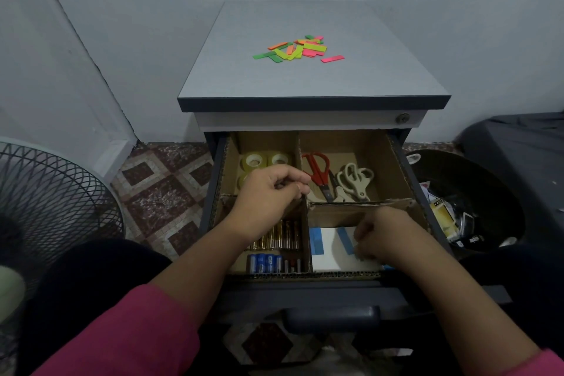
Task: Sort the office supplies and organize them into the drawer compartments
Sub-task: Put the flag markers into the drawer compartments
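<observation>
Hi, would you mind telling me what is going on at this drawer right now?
A person is sorting office supplies into an open drawer split by cardboard dividers. Tape rolls, scissors and batteries already lie in separate compartments. The left hand hovers curled over the middle divider; the right hand is down in the front right compartment on white and blue paper. Coloured sticky tabs still lie on the cabinet top.

Grey desk [305, 82] top carried a loose heap of neon sticky tabs [294, 49], green, yellow, orange, pink; one pink tab [332, 58] lay just apart to the right. Below, the open drawer [406, 168] held cardboard compartments: tape rolls [264, 160], scissors [335, 177], batteries [274, 250], blue-and-white pads [328, 246].
</observation>
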Available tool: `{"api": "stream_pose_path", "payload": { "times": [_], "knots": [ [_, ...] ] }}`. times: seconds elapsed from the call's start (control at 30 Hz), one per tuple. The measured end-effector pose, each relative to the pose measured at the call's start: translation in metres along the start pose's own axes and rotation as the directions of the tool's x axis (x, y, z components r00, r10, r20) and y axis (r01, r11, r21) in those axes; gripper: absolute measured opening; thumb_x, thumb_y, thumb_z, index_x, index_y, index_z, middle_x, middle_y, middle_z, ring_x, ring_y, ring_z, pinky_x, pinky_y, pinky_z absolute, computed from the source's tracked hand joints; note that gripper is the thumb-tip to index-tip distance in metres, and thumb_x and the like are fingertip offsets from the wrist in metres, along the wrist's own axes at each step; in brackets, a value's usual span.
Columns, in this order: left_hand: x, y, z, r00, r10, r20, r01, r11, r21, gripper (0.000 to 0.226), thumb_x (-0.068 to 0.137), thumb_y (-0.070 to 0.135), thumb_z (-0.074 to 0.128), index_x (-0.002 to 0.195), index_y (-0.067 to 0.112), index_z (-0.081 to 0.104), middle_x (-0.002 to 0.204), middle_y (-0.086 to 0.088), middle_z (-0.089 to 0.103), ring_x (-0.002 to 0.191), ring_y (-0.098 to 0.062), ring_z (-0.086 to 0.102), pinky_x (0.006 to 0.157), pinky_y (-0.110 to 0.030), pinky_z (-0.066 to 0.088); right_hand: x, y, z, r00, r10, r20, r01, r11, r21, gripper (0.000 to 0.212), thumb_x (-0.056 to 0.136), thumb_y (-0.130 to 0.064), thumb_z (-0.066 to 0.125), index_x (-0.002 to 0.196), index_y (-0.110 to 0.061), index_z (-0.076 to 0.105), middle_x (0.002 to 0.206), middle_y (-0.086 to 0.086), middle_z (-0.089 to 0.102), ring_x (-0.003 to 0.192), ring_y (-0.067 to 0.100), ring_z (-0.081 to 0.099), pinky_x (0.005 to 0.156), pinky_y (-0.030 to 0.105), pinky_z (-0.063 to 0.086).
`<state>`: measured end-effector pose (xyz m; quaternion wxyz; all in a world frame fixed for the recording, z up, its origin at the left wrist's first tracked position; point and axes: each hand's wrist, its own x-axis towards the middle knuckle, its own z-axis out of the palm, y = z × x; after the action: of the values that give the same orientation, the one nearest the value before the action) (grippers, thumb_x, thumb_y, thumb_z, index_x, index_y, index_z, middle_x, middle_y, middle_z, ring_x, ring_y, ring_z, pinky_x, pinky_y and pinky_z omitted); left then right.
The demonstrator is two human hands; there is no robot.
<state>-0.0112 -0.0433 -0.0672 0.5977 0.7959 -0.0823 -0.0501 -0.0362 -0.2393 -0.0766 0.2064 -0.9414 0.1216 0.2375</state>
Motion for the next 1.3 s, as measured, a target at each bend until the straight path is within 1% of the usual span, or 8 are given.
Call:
{"api": "stream_pose_path", "payload": {
  "times": [0.13, 0.3, 0.43, 0.63, 0.77, 0.97, 1.1, 1.3],
  "knots": [
    [0.0, 0.0, 0.0, 1.0, -0.001, 0.003, 0.001, 1.0, -0.003, 0.017, 0.09, 0.003, 0.059, 0.095, 0.015, 0.07, 0.087, 0.001, 0.072, 0.073, 0.005, 0.062, 0.064, -0.008, 0.045, 0.004, -0.009, 0.004, 0.998, -0.034, 0.054, 0.04, 0.993, -0.108, 0.023, 0.079, -0.021, 0.075, 0.101, -0.024, 0.071, 0.111, 0.0, 0.064, 0.103, 0.017, 0.061, 0.092, 0.032, 0.051],
    [0.001, 0.0, 0.001, 1.0, -0.007, 0.006, 0.008, 1.0, -0.018, 0.018, 0.09, 0.002, 0.06, 0.093, 0.015, 0.07, 0.087, -0.002, 0.073, 0.073, 0.002, 0.062, 0.063, -0.009, 0.045, 0.007, -0.011, 0.018, 0.99, -0.142, -0.017, 0.139, 0.983, -0.123, 0.015, 0.074, -0.026, 0.078, 0.087, -0.028, 0.07, 0.103, -0.003, 0.065, 0.094, 0.014, 0.062, 0.084, 0.031, 0.053],
    [0.002, -0.001, 0.001, 1.0, -0.016, 0.002, 0.016, 1.0, -0.021, 0.019, 0.09, 0.002, 0.06, 0.092, 0.017, 0.071, 0.086, 0.0, 0.073, 0.073, 0.002, 0.062, 0.064, -0.009, 0.046, 0.008, -0.01, 0.017, 0.985, -0.172, -0.002, 0.17, 0.974, -0.151, 0.027, 0.074, -0.025, 0.078, 0.098, -0.031, 0.066, 0.108, -0.003, 0.059, 0.098, 0.014, 0.059, 0.08, 0.026, 0.05],
    [0.002, -0.002, 0.002, 1.0, -0.009, 0.006, 0.009, 1.0, -0.021, 0.019, 0.09, 0.002, 0.06, 0.091, 0.018, 0.07, 0.086, 0.0, 0.072, 0.072, 0.003, 0.062, 0.064, -0.009, 0.045, 0.005, -0.011, 0.019, 0.965, -0.262, -0.022, 0.254, 0.95, -0.181, 0.041, 0.075, -0.021, 0.074, 0.112, -0.036, 0.064, 0.107, -0.003, 0.061, 0.095, 0.015, 0.06, 0.081, 0.031, 0.053],
    [0.003, -0.003, 0.002, 1.0, -0.015, 0.003, 0.015, 0.999, -0.034, 0.02, 0.09, 0.001, 0.059, 0.09, 0.018, 0.07, 0.085, -0.001, 0.073, 0.073, 0.0, 0.063, 0.063, -0.009, 0.045, 0.002, -0.012, 0.02, 0.953, -0.3, -0.04, 0.286, 0.937, -0.202, 0.042, 0.077, -0.022, 0.072, 0.114, -0.039, 0.062, 0.104, -0.003, 0.062, 0.092, 0.015, 0.06, 0.079, 0.032, 0.053],
    [0.003, -0.003, 0.001, 1.0, -0.006, 0.004, 0.006, 1.0, -0.024, 0.019, 0.09, 0.002, 0.06, 0.091, 0.018, 0.07, 0.086, -0.001, 0.073, 0.076, -0.002, 0.064, 0.066, -0.011, 0.047, 0.003, -0.015, 0.02, 0.955, -0.297, -0.02, 0.284, 0.928, -0.242, 0.042, 0.078, -0.028, 0.072, 0.118, -0.036, 0.062, 0.11, -0.002, 0.061, 0.098, 0.017, 0.06, 0.081, 0.031, 0.052],
    [0.003, -0.004, 0.002, 1.0, -0.006, 0.005, 0.006, 1.0, -0.013, 0.017, 0.09, 0.003, 0.06, 0.093, 0.017, 0.071, 0.087, -0.001, 0.073, 0.078, -0.004, 0.064, 0.067, -0.011, 0.047, 0.004, -0.019, 0.014, 0.963, -0.261, 0.064, 0.269, 0.929, -0.256, 0.049, 0.081, -0.031, 0.072, 0.127, -0.032, 0.056, 0.121, 0.001, 0.059, 0.108, 0.021, 0.057, 0.09, 0.034, 0.05],
    [0.002, -0.003, 0.002, 1.0, -0.014, 0.003, 0.014, 1.0, -0.026, 0.017, 0.09, 0.002, 0.06, 0.093, 0.015, 0.071, 0.087, -0.002, 0.073, 0.077, -0.005, 0.064, 0.066, -0.012, 0.047, 0.003, -0.018, 0.015, 0.97, -0.242, 0.025, 0.24, 0.938, -0.248, 0.042, 0.081, -0.031, 0.072, 0.121, -0.029, 0.061, 0.117, 0.0, 0.059, 0.105, 0.019, 0.058, 0.085, 0.03, 0.049]
  ]
}}
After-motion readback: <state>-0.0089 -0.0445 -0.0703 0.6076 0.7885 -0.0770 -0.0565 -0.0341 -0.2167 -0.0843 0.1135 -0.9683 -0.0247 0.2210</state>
